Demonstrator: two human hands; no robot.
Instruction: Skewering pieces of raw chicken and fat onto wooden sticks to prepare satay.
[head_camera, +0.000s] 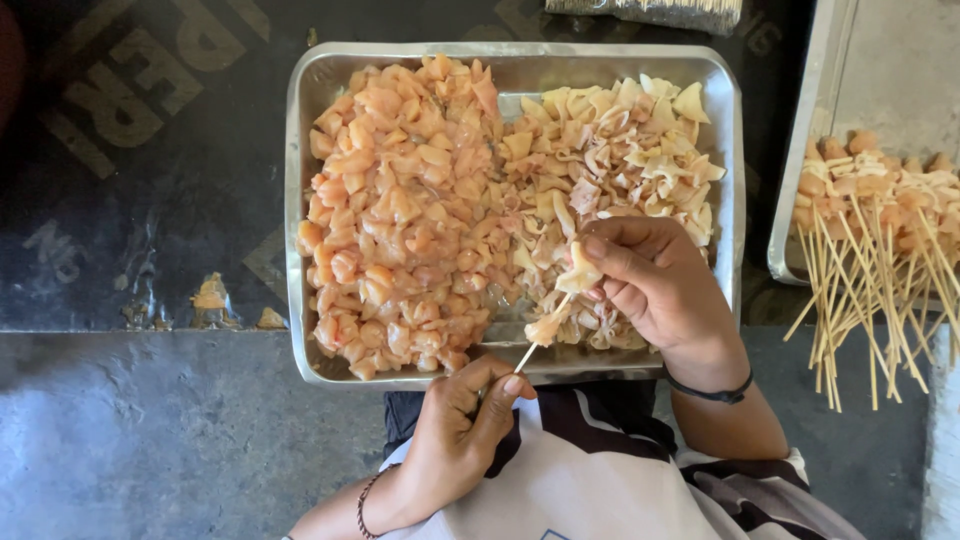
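Pinching 1 skewer (528, 352) w/ left hand (455, 430), right hand (650, 280) grip clamped on 1 meat piece (578, 272)

second tray (800, 150) right: finished skewers (880, 240) | skewer bundle (650, 12) top | dark printed mat (140, 150)

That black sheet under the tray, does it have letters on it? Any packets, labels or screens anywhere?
Black sheet: lies under the tray, spreading left; dark, with large faded tan print, partly worn off.
Packet: top edge, above the tray; looks like a clear wrap round pale sticks, mostly cut off.
Shirt print: bottom edge, a small blue mark on white cloth, cut off.
Screens or signs: none in view.
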